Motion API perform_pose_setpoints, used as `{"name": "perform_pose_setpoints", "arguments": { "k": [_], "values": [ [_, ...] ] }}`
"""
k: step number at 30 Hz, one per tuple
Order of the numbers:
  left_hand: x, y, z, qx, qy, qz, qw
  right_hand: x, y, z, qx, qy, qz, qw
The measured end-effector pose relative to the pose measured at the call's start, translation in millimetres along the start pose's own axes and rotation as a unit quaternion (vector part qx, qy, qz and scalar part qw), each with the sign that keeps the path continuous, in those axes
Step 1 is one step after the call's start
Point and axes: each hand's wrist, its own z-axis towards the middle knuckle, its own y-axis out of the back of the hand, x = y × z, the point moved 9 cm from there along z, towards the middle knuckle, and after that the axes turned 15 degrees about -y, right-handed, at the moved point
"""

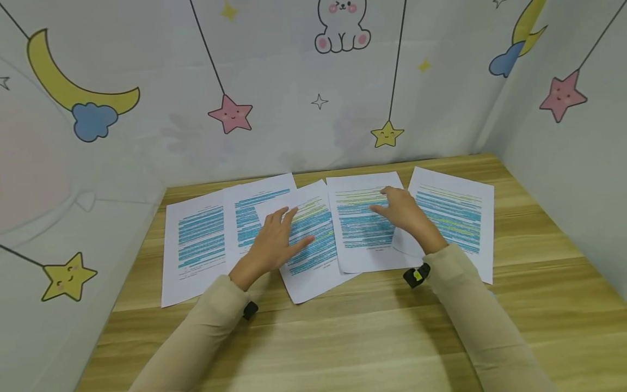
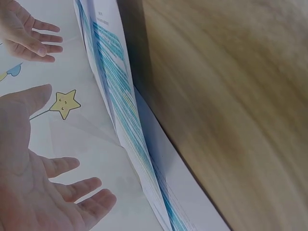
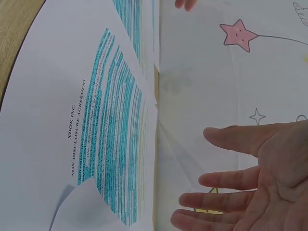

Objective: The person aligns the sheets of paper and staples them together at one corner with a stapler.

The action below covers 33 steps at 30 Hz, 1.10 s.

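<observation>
Several printed sheets lie fanned across the wooden table, their text marked in blue and yellow highlighter. My left hand (image 1: 271, 242) hovers with spread fingers over the middle sheet (image 1: 318, 272). Over the sheet to its right (image 1: 364, 234), my right hand (image 1: 404, 211) is held up, fingers apart and holding nothing. In the right wrist view, a page (image 3: 53, 96) shows the heading "NON-DISCLOSURE AGREEMENT"; a curled paper corner overlaps it. Both palms look bare in the wrist views, the left hand (image 2: 43, 183) and the right hand (image 3: 269, 178) apart from the paper.
Two overlapping sheets lie at the left, the outermost sheet (image 1: 196, 288) near the table's left edge. Another sheet (image 1: 482, 218) sits at the far right, partly under its neighbour. A white curtain (image 1: 284, 71) with printed stars and moons borders the wooden table (image 1: 313, 343).
</observation>
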Motion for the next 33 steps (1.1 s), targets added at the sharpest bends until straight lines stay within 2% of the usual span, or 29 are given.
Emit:
{"name": "perform_pose_setpoints", "arguments": {
  "k": [16,24,33],
  "values": [
    [-1.1,-3.7,5.4,-0.009,0.01,-0.018,0.9998,-18,7,7.5,-0.011,-0.019,0.012,0.9997],
    [-6.3,-4.7,12.2,-0.023,-0.001,-0.03,0.9993,-23,14,7.0,-0.02,-0.027,0.013,0.9993],
    [-13.0,-6.7,19.3,-0.021,-0.016,-0.044,0.9987,-24,29,4.1,-0.022,-0.03,0.006,0.9993]
  ]
}}
